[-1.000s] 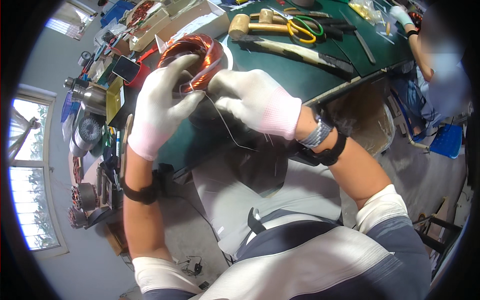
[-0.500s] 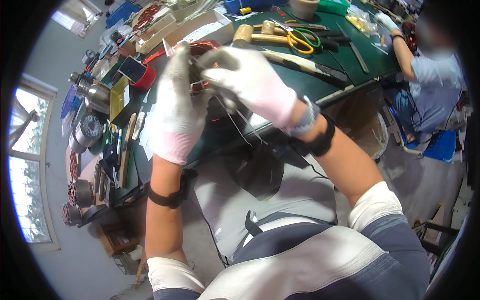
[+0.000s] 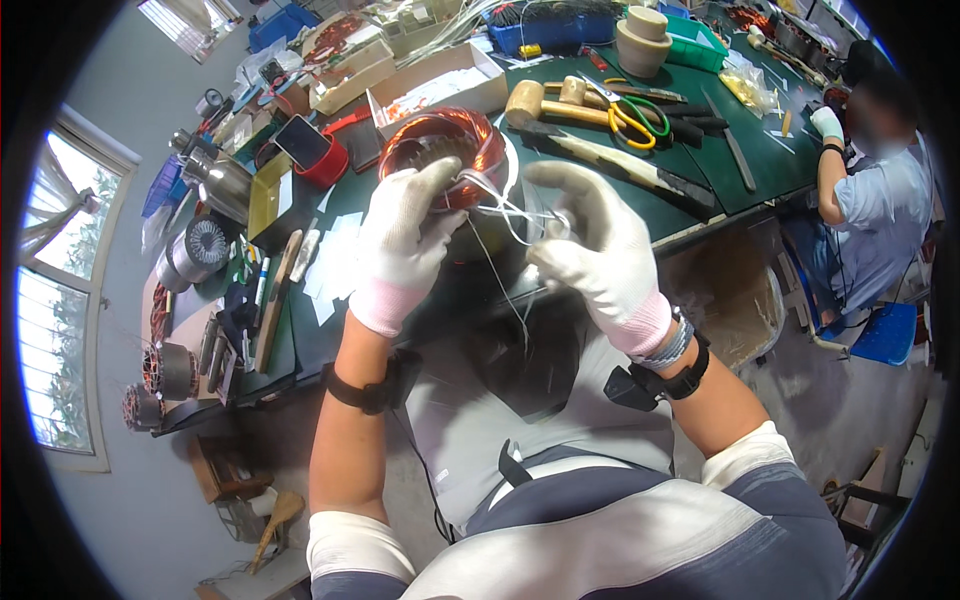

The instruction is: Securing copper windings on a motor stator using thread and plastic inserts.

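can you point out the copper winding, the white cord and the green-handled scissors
copper winding [image 3: 480, 135]: head view, on the coil's upper right rim.
white cord [image 3: 497, 208]: head view, on the loop between the gloved hands.
green-handled scissors [image 3: 640, 118]: head view, on the handle loops.

Green workbench [image 3: 760, 170], bright windows [image 3: 55, 320], grey floor [image 3: 130, 520]

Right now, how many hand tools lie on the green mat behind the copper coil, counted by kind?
Wooden mallets: 1
Scissors with green and yellow handles: 1
Long flat knife-like tool with pale handle: 1
Thin dark rod: 1
Total: 4
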Demonstrator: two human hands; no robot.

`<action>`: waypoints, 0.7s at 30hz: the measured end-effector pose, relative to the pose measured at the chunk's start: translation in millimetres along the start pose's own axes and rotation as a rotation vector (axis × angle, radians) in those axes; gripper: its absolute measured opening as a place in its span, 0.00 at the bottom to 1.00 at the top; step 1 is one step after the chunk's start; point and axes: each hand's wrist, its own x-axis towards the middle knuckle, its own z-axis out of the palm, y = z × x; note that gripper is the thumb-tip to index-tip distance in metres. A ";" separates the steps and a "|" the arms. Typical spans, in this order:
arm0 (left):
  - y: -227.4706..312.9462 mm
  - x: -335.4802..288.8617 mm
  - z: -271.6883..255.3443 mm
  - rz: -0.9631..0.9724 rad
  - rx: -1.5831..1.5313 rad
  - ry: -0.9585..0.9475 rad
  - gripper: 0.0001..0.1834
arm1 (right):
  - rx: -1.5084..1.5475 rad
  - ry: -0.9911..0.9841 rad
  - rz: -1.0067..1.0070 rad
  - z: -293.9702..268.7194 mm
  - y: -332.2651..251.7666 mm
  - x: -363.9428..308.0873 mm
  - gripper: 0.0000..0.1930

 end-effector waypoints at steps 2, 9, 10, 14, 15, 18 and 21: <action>8.7 7.1 1.0 0.000 -0.019 -0.034 0.29 | -0.030 -0.042 0.082 -12.3 -11.9 5.5 0.13; -4.9 -3.9 -4.4 -0.034 -0.023 -0.045 0.29 | 0.173 -0.269 -0.219 -48.2 -76.6 -37.4 0.19; -2.9 -3.6 -9.5 -0.036 -0.018 -0.038 0.29 | 0.212 -0.426 -0.069 -67.3 -84.3 -60.0 0.20; 6.9 7.7 -6.7 0.052 0.018 0.011 0.31 | -1.267 -0.063 0.197 -217.1 88.4 -193.9 0.14; 7.5 9.6 -4.6 0.055 0.000 0.002 0.31 | -1.572 -0.094 0.668 -301.7 143.9 -284.8 0.13; -4.8 5.8 3.9 0.071 -0.053 0.025 0.29 | -1.667 -0.184 1.619 -498.2 103.8 -525.6 0.24; -2.7 0.2 0.9 0.085 -0.073 0.023 0.29 | -1.820 -0.158 1.557 -509.6 87.0 -548.8 0.21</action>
